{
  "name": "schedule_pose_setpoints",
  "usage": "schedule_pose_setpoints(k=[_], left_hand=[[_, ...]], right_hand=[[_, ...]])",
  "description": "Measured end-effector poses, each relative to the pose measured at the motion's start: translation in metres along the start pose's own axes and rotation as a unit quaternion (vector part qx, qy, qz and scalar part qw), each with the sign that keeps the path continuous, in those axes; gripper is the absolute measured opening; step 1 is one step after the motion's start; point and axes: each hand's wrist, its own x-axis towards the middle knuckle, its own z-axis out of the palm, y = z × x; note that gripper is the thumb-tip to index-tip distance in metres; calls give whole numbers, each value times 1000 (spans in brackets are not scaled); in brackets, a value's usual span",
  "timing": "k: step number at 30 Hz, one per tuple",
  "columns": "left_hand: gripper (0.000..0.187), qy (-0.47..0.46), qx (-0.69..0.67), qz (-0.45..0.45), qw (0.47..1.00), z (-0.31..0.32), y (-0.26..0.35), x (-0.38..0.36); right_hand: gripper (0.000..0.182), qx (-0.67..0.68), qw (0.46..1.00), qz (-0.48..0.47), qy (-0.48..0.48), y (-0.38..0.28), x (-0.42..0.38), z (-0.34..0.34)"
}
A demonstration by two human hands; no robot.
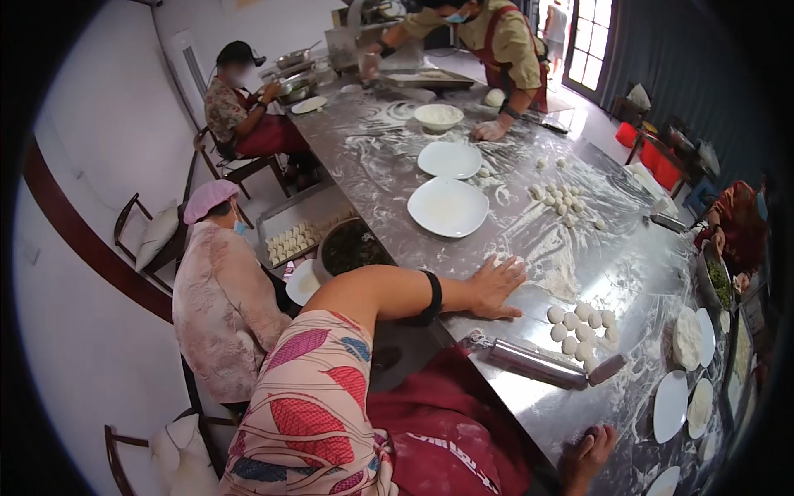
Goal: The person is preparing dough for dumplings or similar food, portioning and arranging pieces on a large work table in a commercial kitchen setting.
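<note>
Steel table [628,273], floured. Left hand [494,287] flat on it, fingers [506,269] spread, released, holding nothing. Rolling pin [542,364] lies near, just below those fingers. Right hand [587,455] at the table edge, fingers curled; can't tell if grasping. Dough pieces [581,326] cluster right of left fingers, just beyond the pin. White plate [447,207] well ahead.

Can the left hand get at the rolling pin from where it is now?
Probably yes. The left hand lies flat and open on the floured table, and the rolling pin lies nearby toward the person, with only bare steel between them. The dough pieces sit off to one side.
</note>
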Motion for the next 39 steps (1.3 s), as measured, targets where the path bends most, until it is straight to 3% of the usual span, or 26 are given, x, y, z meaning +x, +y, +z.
schedule_pose_setpoints(k=[4, 7, 10, 11, 14, 16, 17, 20, 23, 28, 30, 34, 36, 39], left_hand=[[89, 14, -12, 1, 1000, 2, -3, 2], [80, 90, -38, -48, 994, 6, -3, 3], [70, 110, -111, -196, 968, -38, 12, -18], [60, 161, -91, -207, 961, -44, 13, -27], [56, 27, -106, -283, 953, -54, -8, -39], [53, 36, -119, -299, 946, -45, -15, -40], [52, 34, -128, -302, 944, -37, -15, -37], [48, 75, -201, -194, 957, -9, -3, -10], [42, 14, -458, -103, 883, -22, 19, 16], [32, 145, -134, -156, 968, -54, -66, 65], [33, 108, -66, -217, 968, -74, -101, 80], [30, 110, 134, -181, 968, -77, -170, 122], [29, 62, 195, -162, 965, -86, -181, 136], [32, 59, 210, -188, 958, -79, -210, 157]], right_hand=[[45, 2, 1000, -8, 9, 0, -2, -2], [45, -2, 1000, -19, 1, 1, -2, -4], [44, 1, 1000, -24, 5, 4, -5, -3], [44, 5, 1000, -21, 8, 4, -5, -2], [41, -11, 999, -29, 20, 11, -7, 5], [40, -20, 999, -32, 15, 9, -2, 6], [40, -23, 999, -24, 6, 10, -1, 6], [36, -27, 1000, 1, -8, 2, -3, -2], [33, -27, 1000, 1, -2, 8, -6, -1], [31, -24, 999, 21, -13, 11, -6, 3], [32, -29, 999, 28, -23, 13, -6, 4], [29, -61, 997, -41, -21, -1, 13, -7], [25, -61, 997, -30, -37, -9, 19, -10], [27, -67, 996, 4, -61, -12, 22, -11]])
